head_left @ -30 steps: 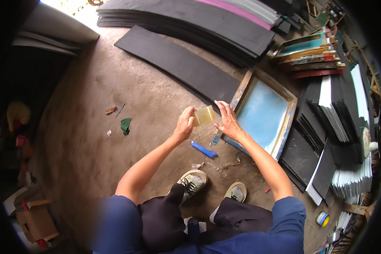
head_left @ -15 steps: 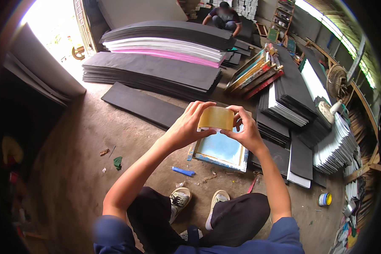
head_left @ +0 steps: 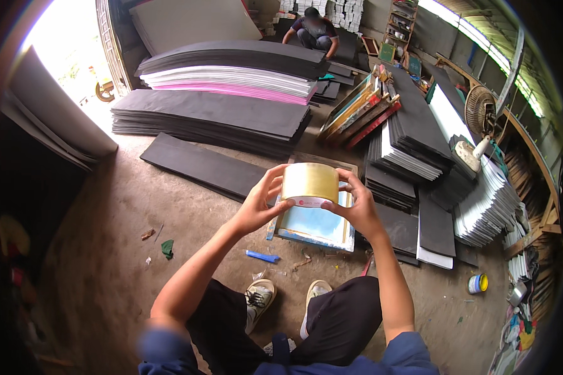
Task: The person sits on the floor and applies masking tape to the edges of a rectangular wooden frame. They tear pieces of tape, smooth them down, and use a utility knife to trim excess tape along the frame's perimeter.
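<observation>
Head cam: 1 tape roll [head_left: 310, 184] gripped betw. left hand [head_left: 261, 209] & right hand [head_left: 355, 207], 2 shoes below.

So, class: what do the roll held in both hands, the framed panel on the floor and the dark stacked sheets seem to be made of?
Tape roll: glossy, yellowish translucent plastic film on a pale core, probably card.
Framed panel: seemingly a wooden frame around a smooth, pale blue surface; material unclear.
Dark sheets: matte and thin, perhaps foam or rubber.
</observation>
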Demonstrator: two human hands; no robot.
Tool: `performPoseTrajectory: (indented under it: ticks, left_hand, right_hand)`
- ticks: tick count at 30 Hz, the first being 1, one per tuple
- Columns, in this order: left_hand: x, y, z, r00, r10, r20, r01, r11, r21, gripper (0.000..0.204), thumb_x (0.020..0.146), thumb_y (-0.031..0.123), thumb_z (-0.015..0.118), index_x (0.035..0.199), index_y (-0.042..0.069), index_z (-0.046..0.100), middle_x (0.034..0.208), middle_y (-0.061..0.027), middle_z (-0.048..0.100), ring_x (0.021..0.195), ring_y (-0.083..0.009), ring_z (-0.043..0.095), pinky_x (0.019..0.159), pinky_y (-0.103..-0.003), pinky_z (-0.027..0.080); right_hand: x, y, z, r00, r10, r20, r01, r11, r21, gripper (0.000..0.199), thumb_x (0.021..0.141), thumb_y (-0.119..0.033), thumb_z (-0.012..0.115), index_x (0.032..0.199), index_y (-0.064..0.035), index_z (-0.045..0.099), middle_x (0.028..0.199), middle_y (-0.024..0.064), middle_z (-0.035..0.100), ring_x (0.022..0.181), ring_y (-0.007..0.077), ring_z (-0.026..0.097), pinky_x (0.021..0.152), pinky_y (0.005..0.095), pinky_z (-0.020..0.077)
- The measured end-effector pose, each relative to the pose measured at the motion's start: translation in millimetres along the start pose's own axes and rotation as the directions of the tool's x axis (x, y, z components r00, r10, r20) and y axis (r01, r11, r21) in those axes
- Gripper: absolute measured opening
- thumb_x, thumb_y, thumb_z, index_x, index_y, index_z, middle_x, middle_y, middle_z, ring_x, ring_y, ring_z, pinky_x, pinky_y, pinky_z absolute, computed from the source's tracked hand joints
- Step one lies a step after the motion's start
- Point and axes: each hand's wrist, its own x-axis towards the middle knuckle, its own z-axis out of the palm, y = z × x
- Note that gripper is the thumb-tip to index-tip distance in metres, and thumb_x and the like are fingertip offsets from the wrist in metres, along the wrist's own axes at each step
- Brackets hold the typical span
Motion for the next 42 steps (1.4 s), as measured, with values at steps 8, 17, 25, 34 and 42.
performPoseTrajectory:
  ticks: [8,17,25,34,42]
  left_hand:
    - [-3,25,-4,0.993,0.077,0.086,-0.112,0.811,0.575,0.072,0.063,0.015,0.077,0.127,0.010,0.043,0.119,-0.0120,0.050,0.105,-0.0258,0.053,0.090,-0.036,0.044]
    - [-13,3,-12,0.989,0.145,-0.039,-0.124,0.935,0.332,0.067,0.069,0.004,0.073,0.127,0.007,0.040,0.120,-0.0113,0.045,0.113,-0.0240,0.048,0.088,-0.037,0.051]
    - [-17,-4,-16,0.996,0.066,0.055,-0.079,0.951,0.299,0.058,0.079,0.018,0.066,0.127,0.002,0.038,0.123,-0.0137,0.045,0.120,-0.0251,0.043,0.099,-0.043,0.039]
    - [-14,2,-3,0.927,-0.375,0.031,0.374,0.927,0.023,0.047,0.079,0.039,0.066,0.103,0.000,0.053,0.098,-0.0089,0.057,0.096,-0.0213,0.058,0.082,-0.033,0.047]
    - [-9,2,7,0.968,-0.238,-0.083,0.251,0.934,0.254,0.043,0.074,0.036,0.072,0.091,-0.001,0.058,0.084,-0.0088,0.059,0.084,-0.0139,0.057,0.074,-0.029,0.047]
  right_hand:
    - [-3,-13,10,0.986,-0.152,0.069,0.166,0.923,-0.347,0.061,0.054,-0.017,0.083,0.108,-0.0083,0.056,0.100,0.0043,0.056,0.098,0.0221,0.047,0.079,0.0312,0.0450]
    - [1,-22,10,0.990,-0.080,0.120,0.093,0.991,-0.101,0.067,0.062,-0.031,0.080,0.119,-0.0104,0.051,0.116,0.0029,0.053,0.112,0.0215,0.041,0.095,0.0354,0.0343]
    - [-1,-2,13,0.984,0.006,0.179,-0.006,1.000,0.001,0.064,0.059,-0.018,0.082,0.113,-0.0046,0.052,0.108,0.0065,0.055,0.102,0.0225,0.055,0.090,0.0351,0.0418]
    - [-6,-18,20,0.955,-0.137,0.262,0.196,0.958,-0.212,0.058,0.057,-0.013,0.079,0.109,-0.0054,0.053,0.102,0.0085,0.055,0.100,0.0270,0.051,0.088,0.0376,0.0421]
    - [-5,-19,33,0.940,-0.208,0.270,0.292,0.900,-0.323,0.060,0.056,-0.025,0.082,0.105,-0.0060,0.053,0.097,0.0092,0.053,0.096,0.0283,0.049,0.084,0.0388,0.0368]
